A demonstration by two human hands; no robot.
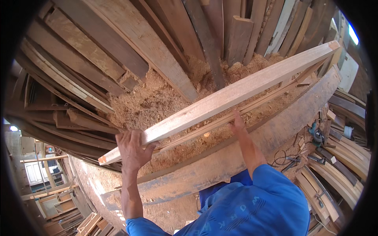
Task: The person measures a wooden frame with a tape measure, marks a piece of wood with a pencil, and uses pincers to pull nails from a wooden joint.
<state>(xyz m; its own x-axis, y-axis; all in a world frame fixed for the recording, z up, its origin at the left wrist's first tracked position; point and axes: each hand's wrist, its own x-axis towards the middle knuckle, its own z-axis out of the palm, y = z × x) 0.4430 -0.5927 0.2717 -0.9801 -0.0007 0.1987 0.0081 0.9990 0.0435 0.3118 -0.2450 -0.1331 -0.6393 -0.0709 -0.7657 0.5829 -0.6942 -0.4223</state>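
A long, pale wooden frame [232, 96] lies slantwise across the view, its far end up at the right. It has two long rails joined by short cross pieces. My left hand [133, 149] is wrapped over the near rail end at the left, thumb pointing inward. On the lower rail [260, 103], around its middle, my right hand [238, 125] has its fingers closed; the fingertips are partly hidden. Below the frame runs a broad, worn bench plank [220, 159] dusted with sawdust.
Wood shavings [145, 104] are heaped beyond the frame, with many leaning boards [138, 39] behind. At the right are a teal power tool [317, 134], a dark clamp-like tool [319, 159] and stacked wood strips [342, 179]. More timber pieces [63, 206] lie at the lower left.
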